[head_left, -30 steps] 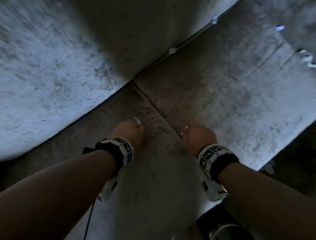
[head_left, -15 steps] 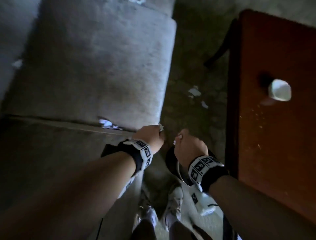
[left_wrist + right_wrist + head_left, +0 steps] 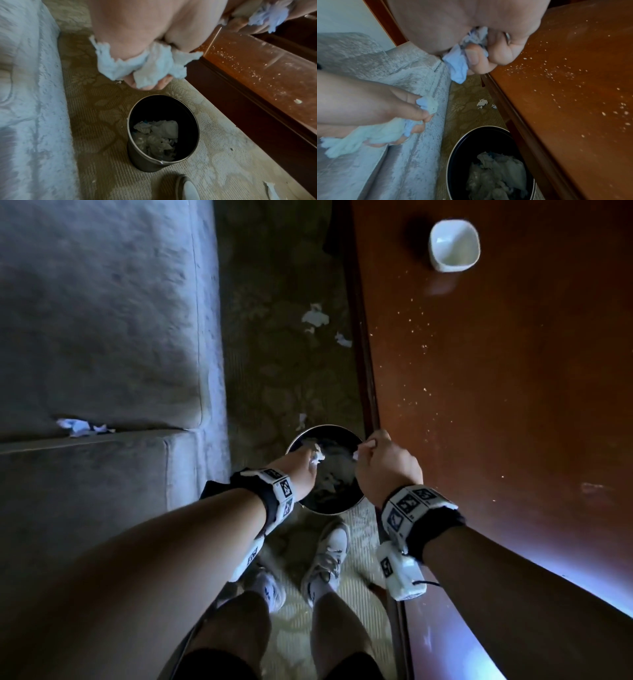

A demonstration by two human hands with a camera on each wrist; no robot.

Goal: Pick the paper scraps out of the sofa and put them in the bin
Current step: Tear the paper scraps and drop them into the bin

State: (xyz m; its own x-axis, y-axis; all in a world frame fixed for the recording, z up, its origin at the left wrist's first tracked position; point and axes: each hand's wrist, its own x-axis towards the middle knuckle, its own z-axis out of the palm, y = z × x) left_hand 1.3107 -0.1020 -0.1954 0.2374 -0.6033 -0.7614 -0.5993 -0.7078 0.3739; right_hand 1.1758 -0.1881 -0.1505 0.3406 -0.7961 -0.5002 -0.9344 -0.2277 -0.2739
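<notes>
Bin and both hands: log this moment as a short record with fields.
bin: dark, round, on the carpet between sofa and wooden table; crumpled paper already inside
left hand: over the bin, grip closed on a wad of paper scraps
right hand: at the bin's table side, grip closed on paper scraps
left on sofa: scraps in the cushion seam
left on carpet: scraps beyond the bin
table: white cup, crumbs

A patterned olive carpet (image 3: 284, 378) runs between the furniture, dim in the far part and paler near. On the right stands a reddish-brown wooden tabletop (image 3: 513, 412) (speckled with pale crumbs), with a small white cup (image 3: 454, 245) at its far end.
</notes>
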